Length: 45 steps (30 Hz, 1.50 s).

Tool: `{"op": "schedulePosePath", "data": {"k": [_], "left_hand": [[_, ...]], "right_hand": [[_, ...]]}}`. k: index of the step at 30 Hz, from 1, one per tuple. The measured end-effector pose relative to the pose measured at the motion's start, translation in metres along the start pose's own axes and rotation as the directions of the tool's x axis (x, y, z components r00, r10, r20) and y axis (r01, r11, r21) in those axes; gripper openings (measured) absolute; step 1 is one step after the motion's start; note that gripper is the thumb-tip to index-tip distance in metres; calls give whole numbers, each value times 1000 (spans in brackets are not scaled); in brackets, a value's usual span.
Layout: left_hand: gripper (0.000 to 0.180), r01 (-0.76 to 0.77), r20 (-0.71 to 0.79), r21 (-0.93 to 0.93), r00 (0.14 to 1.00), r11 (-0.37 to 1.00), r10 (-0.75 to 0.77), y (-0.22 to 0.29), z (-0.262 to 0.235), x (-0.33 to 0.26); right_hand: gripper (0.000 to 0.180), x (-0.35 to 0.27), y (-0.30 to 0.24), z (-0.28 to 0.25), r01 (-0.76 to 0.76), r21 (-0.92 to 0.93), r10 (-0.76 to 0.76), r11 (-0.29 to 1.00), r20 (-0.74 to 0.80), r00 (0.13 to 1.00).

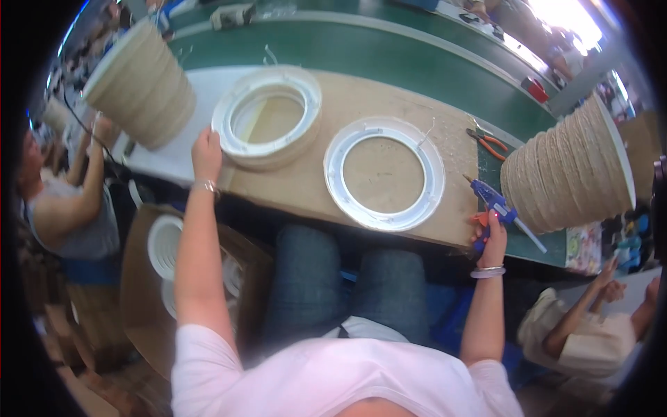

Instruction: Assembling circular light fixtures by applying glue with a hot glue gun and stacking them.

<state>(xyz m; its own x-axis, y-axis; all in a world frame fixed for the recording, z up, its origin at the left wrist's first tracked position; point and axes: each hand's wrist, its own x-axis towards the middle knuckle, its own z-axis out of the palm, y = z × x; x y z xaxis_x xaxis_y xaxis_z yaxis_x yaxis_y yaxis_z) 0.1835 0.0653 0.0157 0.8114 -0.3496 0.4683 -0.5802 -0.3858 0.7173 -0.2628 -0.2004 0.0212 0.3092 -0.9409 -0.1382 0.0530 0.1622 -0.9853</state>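
The left ring (226,132) sits on the cardboard (299,191), your left hand (207,154) grasping its left edge. The right ring (333,167) lies flat beside it. Your right hand (495,236) is wrapped round the glue gun (495,201), just left of the cord spool (566,174). For gluing, you'd best steady the ring, squeeze gently, and keep your fingers clear of the likely hot nozzle.
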Motion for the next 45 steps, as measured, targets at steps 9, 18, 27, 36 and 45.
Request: {"op": "schedulePosePath", "data": {"k": [9,18,27,36,45], "left_hand": [[33,47,-34,-115,998,992,-51,-18,5,-13],[32,-246,-364,-109,911,963,192,95,50,-85],[20,-493,-22,-29,870,869,493,108,90,-96],[9,27,165,-556,983,830,79,109,95,-100],[18,126,357,-419,934,899,35,117,88,-98]], "right_hand": [[26,-9,-72,68,97,-132,-23,986,474,880],[32,4,-83,134,50,-286,55,957,349,935],[33,-9,-65,100,33,-333,76,942,308,948],[27,-22,-52,126,77,-381,170,921,573,801],[27,-6,-30,155,132,-408,126,903,547,828]]}}
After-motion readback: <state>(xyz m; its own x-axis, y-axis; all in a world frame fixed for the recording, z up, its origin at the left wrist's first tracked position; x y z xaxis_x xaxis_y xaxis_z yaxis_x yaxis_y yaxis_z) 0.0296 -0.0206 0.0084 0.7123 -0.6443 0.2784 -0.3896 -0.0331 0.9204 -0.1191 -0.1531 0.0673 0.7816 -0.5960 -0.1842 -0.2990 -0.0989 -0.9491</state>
